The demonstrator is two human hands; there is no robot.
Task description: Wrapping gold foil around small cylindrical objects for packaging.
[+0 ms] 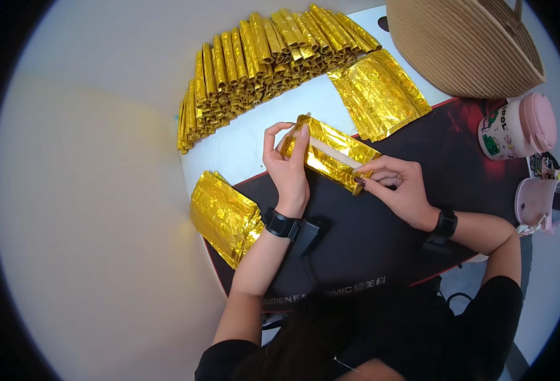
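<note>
Between my two hands is a sheet of shiny gold foil paper (pixel 327 166), held above the dark mat with a pale strip showing along its middle. My left hand (pixel 290 159) grips its far left end, thumb on top and the other fingers mostly behind it. At the opposite end, my right hand (pixel 397 184) pinches the near right corner between thumb and fingertips. A stack of flat gold foil sheets (pixel 223 216) lies left of my left forearm. Another pile of gold sheets (pixel 388 95) rests beyond the held one.
Many rolled gold paper tubes (pixel 248 63) are heaped at the back of the white table (pixel 267 136). A woven basket (pixel 464 44) stands at the far right. Nearer are a pink-lidded cup (pixel 514 130) and a small pinkish container (pixel 535 203). A dark mat (pixel 381 247) covers the front.
</note>
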